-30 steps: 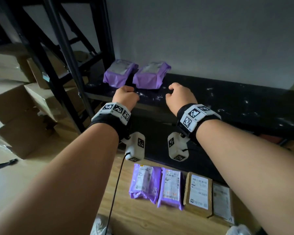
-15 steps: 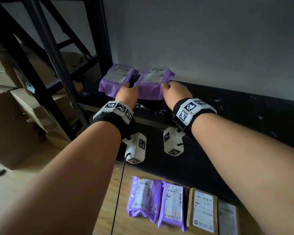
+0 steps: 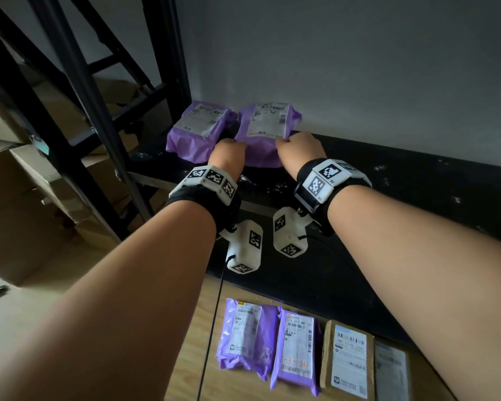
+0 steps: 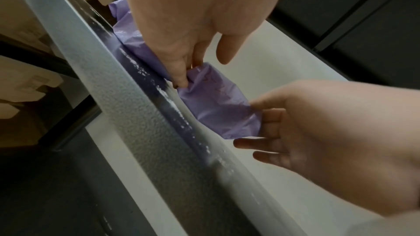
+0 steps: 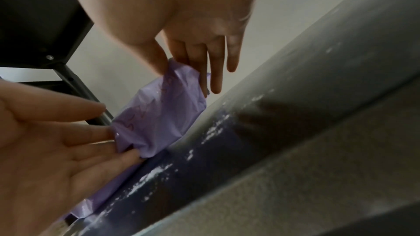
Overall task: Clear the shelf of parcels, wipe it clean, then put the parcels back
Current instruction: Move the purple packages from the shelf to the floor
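Both hands up on the black shelf [image 3: 388,180], at the near corners of the right-hand purple parcel [image 3: 268,131]. Left hand [image 3: 227,154] on the near-left corner, with fingers [image 4: 181,76] pinching a fold of the thin plastic wrap against the thumb. Right hand [image 3: 300,150] on the near-right corner, thumb above and index finger below the wrap; the other fingers [image 5: 232,53] straight and spread, clear of the bag. Near edge of the parcel apparently raised a little off the shelf, back edge close to the grey wall [image 3: 359,68]; whether fully lifted, hard to tell.

A two-corner hold probably chosen because the bag is soft and slack: gripped at one point, likely to sag and swing. Label side up, so easy to read.

Second purple parcel [image 3: 198,128] just beside it on the left, against the shelf's upright [image 3: 168,53], untouched. White dust streaks [image 3: 261,183] along the shelf front, so wiping apparently not yet done. Down on the wooden floor [image 3: 185,357], four parcels in a neat row: two purple bags [image 3: 268,342] and two brown cartons [image 3: 365,363], labels up. Judged from that, clearing still under way, with two parcels left on the shelf.
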Demonstrator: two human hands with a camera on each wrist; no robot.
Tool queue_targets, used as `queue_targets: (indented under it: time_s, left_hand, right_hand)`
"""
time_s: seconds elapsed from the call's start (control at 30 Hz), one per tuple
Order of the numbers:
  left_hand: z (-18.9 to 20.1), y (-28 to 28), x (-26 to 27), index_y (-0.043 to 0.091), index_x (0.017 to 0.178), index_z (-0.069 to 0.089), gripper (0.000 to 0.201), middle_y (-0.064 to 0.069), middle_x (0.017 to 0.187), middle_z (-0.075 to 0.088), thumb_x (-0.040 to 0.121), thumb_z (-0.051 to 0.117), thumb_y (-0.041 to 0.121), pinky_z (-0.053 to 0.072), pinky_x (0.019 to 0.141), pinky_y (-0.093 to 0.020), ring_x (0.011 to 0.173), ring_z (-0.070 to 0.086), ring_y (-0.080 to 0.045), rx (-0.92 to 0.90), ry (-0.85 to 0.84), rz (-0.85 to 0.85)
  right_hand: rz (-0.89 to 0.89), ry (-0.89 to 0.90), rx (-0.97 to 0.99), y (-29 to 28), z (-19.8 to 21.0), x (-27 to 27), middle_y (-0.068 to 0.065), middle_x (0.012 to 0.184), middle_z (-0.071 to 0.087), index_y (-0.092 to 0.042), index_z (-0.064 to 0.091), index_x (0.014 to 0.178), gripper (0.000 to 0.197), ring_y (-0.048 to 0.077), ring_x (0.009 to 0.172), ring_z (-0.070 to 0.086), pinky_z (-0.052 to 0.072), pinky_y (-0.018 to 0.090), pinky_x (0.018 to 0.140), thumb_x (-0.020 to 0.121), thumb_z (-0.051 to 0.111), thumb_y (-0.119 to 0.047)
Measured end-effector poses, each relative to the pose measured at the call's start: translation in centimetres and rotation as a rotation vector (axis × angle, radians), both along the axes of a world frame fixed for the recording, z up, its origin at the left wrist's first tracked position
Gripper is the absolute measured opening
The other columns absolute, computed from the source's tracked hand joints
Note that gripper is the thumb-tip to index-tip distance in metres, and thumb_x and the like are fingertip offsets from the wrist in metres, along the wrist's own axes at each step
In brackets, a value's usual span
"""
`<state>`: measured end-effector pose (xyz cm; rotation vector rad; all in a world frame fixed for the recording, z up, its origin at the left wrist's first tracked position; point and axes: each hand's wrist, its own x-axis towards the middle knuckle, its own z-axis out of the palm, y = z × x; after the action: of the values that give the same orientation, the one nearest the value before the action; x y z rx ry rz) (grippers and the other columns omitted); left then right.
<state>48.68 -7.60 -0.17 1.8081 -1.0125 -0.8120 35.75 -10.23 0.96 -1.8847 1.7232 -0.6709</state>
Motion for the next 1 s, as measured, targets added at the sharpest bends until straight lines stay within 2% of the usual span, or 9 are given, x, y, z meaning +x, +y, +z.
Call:
queue_targets:
  time_s: [0.1,0.2,0.27,0.37,0.47,0.6,0.73,0.9,1.0]
  left_hand:
    - [-0.4,0.9,0.4,-0.003,0.127,0.055,0.036,-0.022,0.126,0.057,0.099,0.043,0.015,0.04,0.088,-0.028,0.121,0.053,-0.032,-0.04,-0.074,-0.016]
    - [0.3,2.5,0.5,0.007,0.099,0.06,0.015,-0.014,0.098,0.054,0.095,0.049,0.016,0.048,0.095,-0.037,0.096,0.057,-0.027,-0.13,0.016,0.033]
    - [0.6,3.9,0.6,0.013,0.084,0.055,0.011,-0.008,0.092,0.053,0.094,0.05,0.013,0.051,0.082,-0.023,0.086,0.051,-0.018,-0.142,-0.021,0.055]
    - [0.7,6.4,0.9,0.005,0.098,0.066,0.018,-0.006,0.084,0.057,0.089,0.05,0.008,0.041,0.057,-0.019,0.074,0.053,-0.018,-0.166,-0.033,0.107]
    - [0.6,8.6,1.2,0.002,0.109,0.067,0.03,-0.008,0.085,0.061,0.085,0.051,0.009,0.043,0.059,-0.022,0.071,0.059,-0.019,-0.153,-0.036,0.12]
    - [-0.3,11.9,2.1,0.009,0.111,0.066,0.033,-0.011,0.104,0.069,0.084,0.052,0.02,0.046,0.073,-0.027,0.094,0.065,-0.027,-0.137,-0.087,0.205]
    - [-2.2,15.6,3.0,0.015,0.11,0.064,0.03,-0.003,0.104,0.068,0.083,0.051,0.02,0.046,0.077,-0.026,0.093,0.063,-0.021,-0.121,-0.079,0.267]
    - [-6.4,19.3,3.8,0.019,0.102,0.06,0.024,0.0,0.085,0.065,0.082,0.047,0.015,0.049,0.071,-0.024,0.079,0.065,-0.02,-0.044,-0.089,0.298]
    - [-9.5,21.0,4.7,0.014,0.112,0.062,0.03,-0.002,0.095,0.062,0.085,0.047,0.012,0.038,0.07,-0.023,0.081,0.053,-0.019,0.064,-0.156,0.292]
  right_hand:
    - [0.032,-0.046,-0.042,1.4,0.7,-0.3,0.001,0.076,0.061,-0.014,0.065,0.09,0.025,0.018,0.064,0.056,0.037,0.023,0.05,0.094,0.044,-0.025]
    - [0.054,-0.102,-0.11,3.3,1.2,-0.3,0.0,0.086,0.064,-0.018,0.064,0.089,0.017,0.017,0.07,0.059,0.037,0.022,0.05,0.091,0.049,-0.025]
    - [0.06,-0.161,-0.124,4.7,1.5,-0.2,0.0,0.102,0.067,-0.015,0.064,0.101,0.018,0.015,0.08,0.061,0.037,0.018,0.052,0.091,0.052,-0.025]
    - [0.074,-0.22,-0.126,6.8,1.7,0.2,0.001,0.121,0.065,-0.013,0.058,0.118,0.03,0.017,0.095,0.061,0.04,0.016,0.056,0.09,0.054,-0.023]
    - [0.087,-0.248,-0.143,9.0,1.4,0.8,0.001,0.122,0.063,-0.013,0.053,0.119,0.03,0.014,0.09,0.058,0.045,0.018,0.06,0.09,0.054,-0.021]
    - [0.106,-0.267,-0.151,12.1,0.2,1.9,0.003,0.122,0.06,-0.014,0.046,0.124,0.037,0.015,0.091,0.058,0.049,0.023,0.064,0.089,0.055,-0.022]
    - [0.154,-0.204,-0.147,15.3,-2.2,3.3,0.005,0.125,0.057,-0.017,0.042,0.133,0.047,0.02,0.105,0.059,0.051,0.03,0.078,0.089,0.056,-0.022]
    - [0.227,-0.189,-0.117,18.2,-7.2,4.5,0.003,0.114,0.058,-0.019,0.048,0.116,0.032,0.023,0.096,0.06,0.047,0.031,0.073,0.086,0.058,-0.019]
    - [0.271,-0.146,-0.071,19.4,-10.7,5.2,0.005,0.108,0.06,-0.018,0.047,0.115,0.03,0.025,0.089,0.062,0.048,0.031,0.069,0.086,0.058,-0.02]
